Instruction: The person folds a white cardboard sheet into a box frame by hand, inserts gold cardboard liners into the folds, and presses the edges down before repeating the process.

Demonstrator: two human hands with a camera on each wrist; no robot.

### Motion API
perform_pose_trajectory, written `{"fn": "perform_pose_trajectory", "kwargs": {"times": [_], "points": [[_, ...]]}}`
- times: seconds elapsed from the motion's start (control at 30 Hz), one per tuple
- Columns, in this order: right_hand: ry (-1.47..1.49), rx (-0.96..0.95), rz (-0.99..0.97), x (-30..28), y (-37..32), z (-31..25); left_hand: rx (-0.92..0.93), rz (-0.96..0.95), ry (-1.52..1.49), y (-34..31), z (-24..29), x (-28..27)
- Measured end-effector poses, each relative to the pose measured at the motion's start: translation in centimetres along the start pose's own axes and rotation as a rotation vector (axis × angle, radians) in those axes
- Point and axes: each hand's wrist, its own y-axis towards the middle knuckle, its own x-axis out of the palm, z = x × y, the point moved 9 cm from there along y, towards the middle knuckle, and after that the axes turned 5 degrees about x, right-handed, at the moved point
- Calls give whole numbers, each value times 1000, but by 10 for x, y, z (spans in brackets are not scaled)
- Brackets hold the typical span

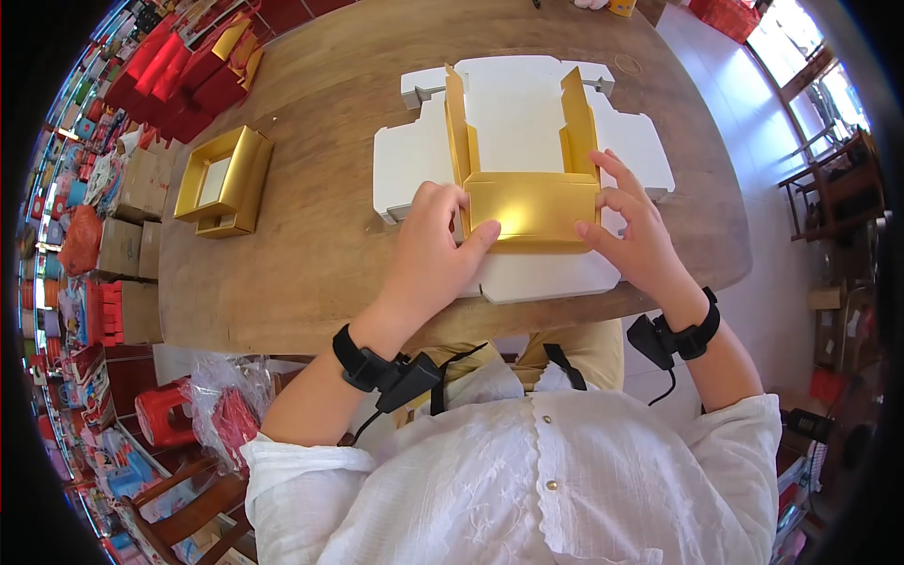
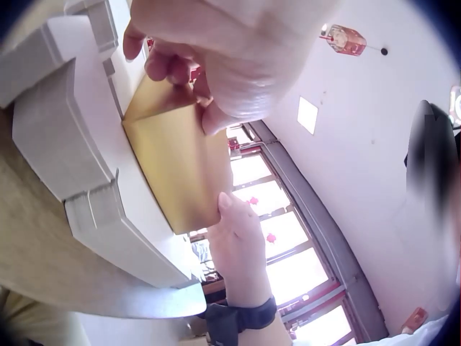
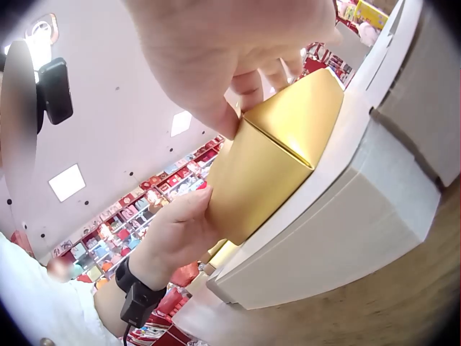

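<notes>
A partly folded gold cardboard box (image 1: 532, 200) lies on a stack of flat white-backed box blanks (image 1: 407, 165), with its front wall and two side flaps standing up. My left hand (image 1: 428, 250) pinches the left end of the front wall, thumb on the gold face and fingers bent around the corner. At the other end my right hand (image 1: 642, 237) grips the right corner, its thumb on the face and its fingers along the outer side. The left wrist view shows the gold wall (image 2: 176, 162) creased at the corner; in the right wrist view a folded side (image 3: 299, 108) meets it.
A finished-looking gold box (image 1: 247, 179) with a tray stands to the left on the wooden table (image 1: 320, 122). Red and gold bags (image 1: 188, 80) lie at the far left. A rubber band (image 1: 628, 64) sits beyond the stack. Shelves and cartons (image 1: 141, 179) crowd the left side.
</notes>
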Motion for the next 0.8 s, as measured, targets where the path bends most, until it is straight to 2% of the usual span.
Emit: {"fn": "perform_pose_trajectory", "kwargs": {"times": [0.03, 0.07, 0.13, 0.17, 0.2, 0.23, 0.27, 0.3, 0.43, 0.5, 0.63, 0.7, 0.8], "points": [[2, 8, 1, 1, -1, -3, -1, 126, -5, -2, -1, -7], [101, 68, 59, -3, -1, 0, -3, 119, -6, -2, -3, -5], [200, 136, 116, -7, -3, 8, 339, 303, 97, -7, 23, -17], [94, -34, 172, -12, -4, -5, 379, 208, 278, -10, 26, -12], [-13, -203, 227, -15, -7, -19, 377, 202, 275, -9, 24, -14], [-12, -196, 226, -18, -7, -15, 488, 186, 408, -10, 33, -11], [-274, -419, 171, -11, -12, -32, 599, 169, 540, -13, 41, -6], [-536, -641, 108, 4, -21, -45, 613, 157, 577, -14, 42, -5], [-526, -626, 97, 3, -15, -44, 634, 89, 645, -13, 42, 0], [-448, -585, 40, 2, -10, -44, 618, 53, 633, -11, 40, 2], [-481, -538, -23, 7, -6, -47, 637, 37, 617, -9, 36, 5], [-539, -453, -123, 13, -1, -43, 650, -39, 653, -7, 36, 7], [-533, -370, -175, 14, 3, -43, 638, -118, 649, -3, 39, 7]]}}
